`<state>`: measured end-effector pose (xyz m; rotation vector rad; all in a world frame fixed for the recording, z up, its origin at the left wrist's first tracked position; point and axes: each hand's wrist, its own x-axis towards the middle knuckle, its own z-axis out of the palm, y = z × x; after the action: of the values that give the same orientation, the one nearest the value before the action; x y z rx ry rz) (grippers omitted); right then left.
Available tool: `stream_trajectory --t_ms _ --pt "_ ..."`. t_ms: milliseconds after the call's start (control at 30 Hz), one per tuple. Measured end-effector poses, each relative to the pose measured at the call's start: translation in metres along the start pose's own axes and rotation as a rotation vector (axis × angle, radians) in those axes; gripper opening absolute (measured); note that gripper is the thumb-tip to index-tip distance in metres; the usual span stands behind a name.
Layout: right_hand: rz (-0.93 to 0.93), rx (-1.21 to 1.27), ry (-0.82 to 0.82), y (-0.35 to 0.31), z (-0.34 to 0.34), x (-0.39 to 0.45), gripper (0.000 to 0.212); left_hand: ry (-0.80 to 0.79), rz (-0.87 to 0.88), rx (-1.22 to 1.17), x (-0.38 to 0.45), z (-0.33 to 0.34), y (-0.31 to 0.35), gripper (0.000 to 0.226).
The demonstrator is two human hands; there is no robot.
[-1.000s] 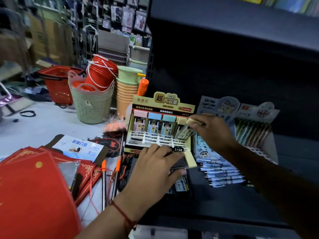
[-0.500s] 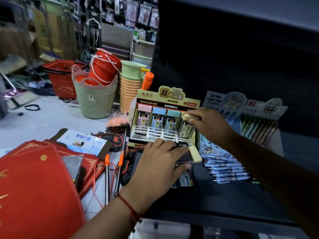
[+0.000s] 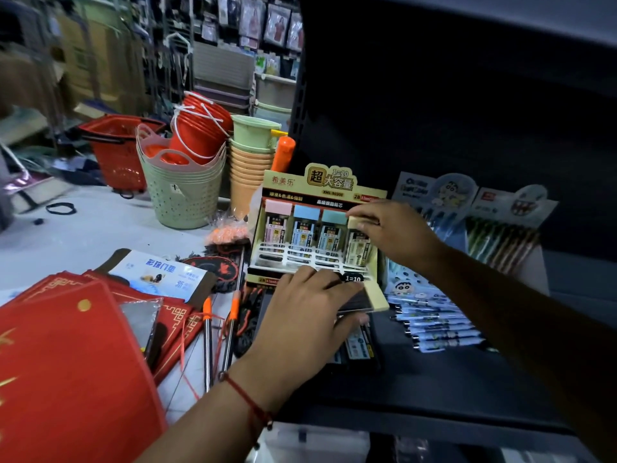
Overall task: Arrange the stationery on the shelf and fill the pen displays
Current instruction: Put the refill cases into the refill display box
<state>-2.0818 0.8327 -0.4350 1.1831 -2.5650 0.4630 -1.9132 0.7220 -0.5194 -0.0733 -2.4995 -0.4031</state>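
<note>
A: Display box (image 3: 320, 192): printed cardboard, slight sheen on the yellow header. Its front rack (image 3: 300, 259) looks like white moulded plastic.

B: Lead cases (image 3: 302, 228) inside: clear plastic bodies, matt pastel caps. Shelf (image 3: 434, 389)?

A: Dark painted metal, matt, smooth.

B: Stacked baskets (image 3: 182, 198): perforated plastic, dull green. Buckets (image 3: 200, 132): glossy red plastic.

A: Red envelopes (image 3: 66, 379): paper or card, matt, with gold print. The two rods (image 3: 207, 349) beside them: bright metal, orange plastic ends.

B: Wrist cord (image 3: 248, 401): red thread, woven.
</note>
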Motion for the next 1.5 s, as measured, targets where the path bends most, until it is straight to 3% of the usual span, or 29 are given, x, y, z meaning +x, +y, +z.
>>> stream_trajectory --t_ms 167,300,600,833,967,1067,1300,1500 --pt "0.078 0.025 0.075 0.007 0.006 -0.003 0.03 -0.002 0.004 0.0 0.001 0.001 0.001 0.044" --pt "0.105 -0.108 0.149 0.018 0.016 -0.007 0.019 -0.009 -0.005 -0.003 0.0 0.0 0.001 0.044" --pt "0.053 -0.218 0.146 0.02 0.026 -0.019 0.035 -0.013 -0.019 -0.01 0.0 0.001 0.0 0.05" --pt "0.159 0.222 0.203 0.002 0.014 -0.067 0.041 -0.004 -0.048 -0.037 0.0 -0.001 -0.004 0.052" --pt "0.282 0.602 0.039 -0.006 0.015 -0.107 0.054 -0.021 -0.048 -0.037 0.0 -0.002 -0.004 0.052" --pt "0.252 0.809 -0.047 -0.013 0.016 -0.125 0.047 -0.014 -0.014 -0.026 0.0 -0.003 0.0 0.05" --pt "0.282 0.965 0.006 -0.01 0.01 -0.136 0.022 0.045 0.03 -0.164 0.0 -0.006 0.011 0.043" --pt "0.331 0.979 0.085 -0.001 0.008 -0.139 0.014 0.107 0.072 -0.051 0.002 -0.001 0.019 0.038"
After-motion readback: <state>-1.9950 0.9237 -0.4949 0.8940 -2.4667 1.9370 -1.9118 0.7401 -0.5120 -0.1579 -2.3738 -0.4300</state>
